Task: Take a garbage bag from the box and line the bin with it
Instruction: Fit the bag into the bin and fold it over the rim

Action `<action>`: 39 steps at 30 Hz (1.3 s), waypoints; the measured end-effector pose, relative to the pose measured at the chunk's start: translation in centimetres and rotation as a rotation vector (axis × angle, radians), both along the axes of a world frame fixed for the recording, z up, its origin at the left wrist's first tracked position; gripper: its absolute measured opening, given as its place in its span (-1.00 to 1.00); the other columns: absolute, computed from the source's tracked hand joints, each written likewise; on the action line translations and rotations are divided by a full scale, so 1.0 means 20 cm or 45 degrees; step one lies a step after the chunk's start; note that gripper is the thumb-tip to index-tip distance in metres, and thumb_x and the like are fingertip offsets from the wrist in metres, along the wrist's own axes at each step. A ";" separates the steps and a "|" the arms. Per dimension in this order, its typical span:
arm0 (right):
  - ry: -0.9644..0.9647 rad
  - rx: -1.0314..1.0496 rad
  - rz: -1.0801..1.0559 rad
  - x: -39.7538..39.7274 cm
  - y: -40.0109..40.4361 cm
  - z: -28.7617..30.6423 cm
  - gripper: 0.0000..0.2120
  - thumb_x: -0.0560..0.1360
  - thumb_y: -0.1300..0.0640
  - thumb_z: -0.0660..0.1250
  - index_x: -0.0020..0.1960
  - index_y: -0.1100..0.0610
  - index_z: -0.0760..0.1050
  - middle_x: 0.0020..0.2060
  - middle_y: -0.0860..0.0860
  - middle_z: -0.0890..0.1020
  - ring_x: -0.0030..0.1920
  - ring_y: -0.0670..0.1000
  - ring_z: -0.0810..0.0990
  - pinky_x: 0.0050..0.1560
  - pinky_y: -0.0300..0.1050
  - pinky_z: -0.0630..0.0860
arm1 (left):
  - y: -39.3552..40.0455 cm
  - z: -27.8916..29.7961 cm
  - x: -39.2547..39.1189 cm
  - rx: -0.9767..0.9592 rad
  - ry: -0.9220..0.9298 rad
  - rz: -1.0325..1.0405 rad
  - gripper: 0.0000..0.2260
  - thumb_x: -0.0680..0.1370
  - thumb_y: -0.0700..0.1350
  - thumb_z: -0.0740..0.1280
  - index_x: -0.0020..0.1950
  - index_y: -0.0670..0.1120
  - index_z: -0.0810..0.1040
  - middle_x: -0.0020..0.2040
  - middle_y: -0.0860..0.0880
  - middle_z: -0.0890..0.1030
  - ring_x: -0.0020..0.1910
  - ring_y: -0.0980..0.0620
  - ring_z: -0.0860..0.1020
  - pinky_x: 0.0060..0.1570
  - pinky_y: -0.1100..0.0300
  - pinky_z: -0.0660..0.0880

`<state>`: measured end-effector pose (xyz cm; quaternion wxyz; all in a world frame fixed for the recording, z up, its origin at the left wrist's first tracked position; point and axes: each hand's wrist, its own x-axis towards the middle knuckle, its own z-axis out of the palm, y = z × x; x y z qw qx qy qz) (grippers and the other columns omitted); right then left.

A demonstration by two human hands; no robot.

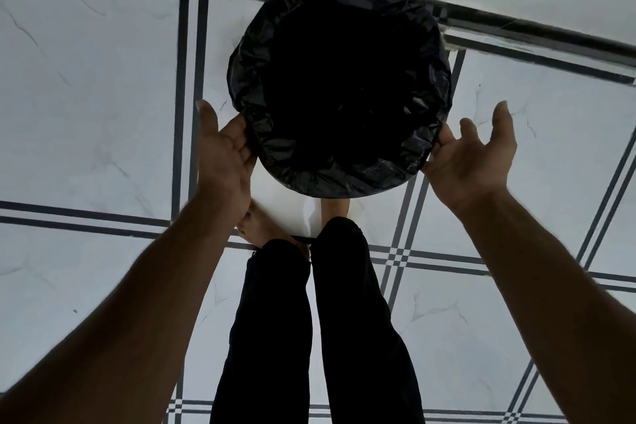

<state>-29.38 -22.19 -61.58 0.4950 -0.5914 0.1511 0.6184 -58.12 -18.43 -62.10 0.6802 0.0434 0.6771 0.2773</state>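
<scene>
From the head camera, the black garbage bag (339,162) is already folded over the rim of the round bin (434,157), which stands on the tiled floor (86,96) in front of the person's feet. Both the left hand (223,151) and the right hand (473,157) are spread open, flanking the rim, the fingers seemingly just touching the plastic. The lining step looks nearly finished; next would be smoothing or tucking loose folds. The box is out of view, and no writing is readable.
</scene>
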 end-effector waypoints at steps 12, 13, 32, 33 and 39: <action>-0.887 -0.367 0.370 -0.10 0.08 0.04 -0.52 0.61 -0.16 0.02 0.37 0.03 0.47 -0.05 0.06 0.71 0.01 0.01 0.69 0.24 0.01 0.54 | 0.04 0.07 0.05 0.089 0.641 -0.225 -0.62 0.68 0.03 -0.03 -0.13 0.12 0.55 0.17 0.02 0.66 0.23 0.02 0.57 0.39 -0.03 0.41; -0.980 -0.387 0.378 -0.11 0.07 0.05 -0.53 0.61 -0.17 0.02 0.31 0.03 0.52 -0.08 0.05 0.73 0.00 0.02 0.70 0.22 0.04 0.56 | 0.04 0.07 0.05 0.090 0.678 -0.215 -0.62 0.67 0.05 -0.01 -0.13 0.12 0.56 0.17 0.02 0.66 0.20 0.01 0.58 0.36 -0.02 0.43; -0.787 -0.309 0.457 -0.05 0.04 0.03 -0.49 0.65 -0.20 -0.03 0.43 0.05 0.39 0.08 0.11 0.69 0.09 0.03 0.67 0.28 0.06 0.52 | 0.03 -0.04 -0.04 0.014 0.569 -0.019 -0.51 0.69 0.11 -0.03 0.07 -0.10 0.64 -0.04 0.04 0.65 -0.04 0.08 0.59 0.17 0.16 0.51; -0.916 -0.360 0.447 -0.05 0.03 0.04 -0.53 0.65 -0.16 0.00 0.32 0.08 0.48 0.00 0.10 0.70 0.01 0.03 0.67 0.24 0.09 0.55 | 0.06 -0.04 -0.05 0.028 0.612 0.024 -0.57 0.68 0.07 0.02 0.02 -0.09 0.64 -0.09 0.06 0.62 -0.07 0.07 0.57 0.11 0.16 0.50; -1.080 -0.146 0.743 -0.01 0.07 0.01 -0.49 0.62 -0.15 0.01 0.10 0.15 0.61 0.02 0.05 0.68 0.07 -0.11 0.61 0.25 0.04 0.49 | 0.19 -0.03 -0.02 0.276 0.513 -0.371 -0.56 0.69 0.12 0.00 -0.14 0.11 0.63 -0.07 0.11 0.65 -0.04 0.15 0.58 0.09 0.27 0.44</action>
